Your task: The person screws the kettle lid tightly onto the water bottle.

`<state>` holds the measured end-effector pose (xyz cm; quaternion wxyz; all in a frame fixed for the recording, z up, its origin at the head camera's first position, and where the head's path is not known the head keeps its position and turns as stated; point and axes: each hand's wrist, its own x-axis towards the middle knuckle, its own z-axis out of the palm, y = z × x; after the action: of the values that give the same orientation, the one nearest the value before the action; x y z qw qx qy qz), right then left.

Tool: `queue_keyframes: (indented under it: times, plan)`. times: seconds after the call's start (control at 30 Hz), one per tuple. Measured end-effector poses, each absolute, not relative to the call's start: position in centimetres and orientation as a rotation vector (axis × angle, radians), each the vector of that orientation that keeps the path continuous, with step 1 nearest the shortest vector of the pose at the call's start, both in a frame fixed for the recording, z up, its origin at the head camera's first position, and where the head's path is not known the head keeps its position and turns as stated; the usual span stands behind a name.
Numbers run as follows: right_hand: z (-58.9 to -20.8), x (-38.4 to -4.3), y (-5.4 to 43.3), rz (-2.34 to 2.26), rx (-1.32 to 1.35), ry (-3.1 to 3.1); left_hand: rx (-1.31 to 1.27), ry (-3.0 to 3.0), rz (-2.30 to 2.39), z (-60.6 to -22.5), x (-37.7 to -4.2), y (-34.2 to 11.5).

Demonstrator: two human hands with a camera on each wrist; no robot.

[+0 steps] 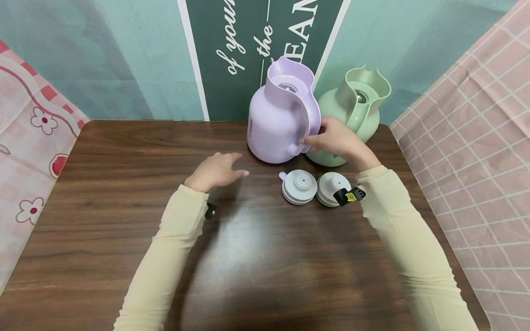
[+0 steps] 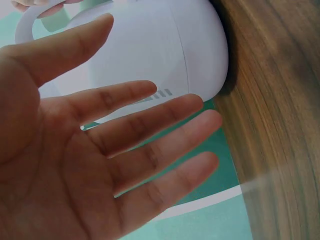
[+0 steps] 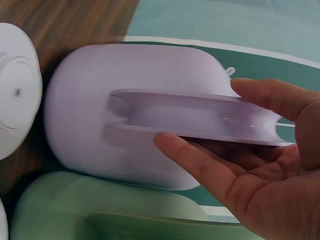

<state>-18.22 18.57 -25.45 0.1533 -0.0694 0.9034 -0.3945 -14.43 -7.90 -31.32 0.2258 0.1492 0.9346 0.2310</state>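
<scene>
The lilac thermos jug [image 1: 269, 119] stands upright at the back of the table, its top uncovered. My right hand [image 1: 337, 140] is at its handle [image 3: 185, 115], with the thumb along one side and the fingers on the other. Part of the fingers is hidden behind the handle. My left hand [image 1: 217, 170] hovers left of the jug with its fingers spread and nothing in it; the left wrist view shows its palm [image 2: 60, 160]. Behind my right hand is a green thermos jug [image 1: 331, 103], also uncovered.
Two round pale stoppers lie on the wooden table [image 1: 145, 230] in front of the jugs: one with a lilac tab [image 1: 299, 186], another [image 1: 331, 188] under my right wrist. A blue-green curtain [image 1: 145, 59] hangs behind the table, a pink checked cloth [image 1: 476, 138] at the right.
</scene>
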Motion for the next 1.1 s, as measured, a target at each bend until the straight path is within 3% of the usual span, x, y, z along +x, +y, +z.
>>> queue_keyframes:
  times: [0.43, 1.1]
  plan:
    - [-21.6, -19.2, 17.3, -1.126, -0.179, 2.554, 0.376, 2.597, 0.601, -30.0, -18.2, -6.4]
    - [-21.1, -19.5, 17.0, -1.003, -0.179, 2.59, 0.243, 2.588, 0.825, -28.9, -20.6, -4.0]
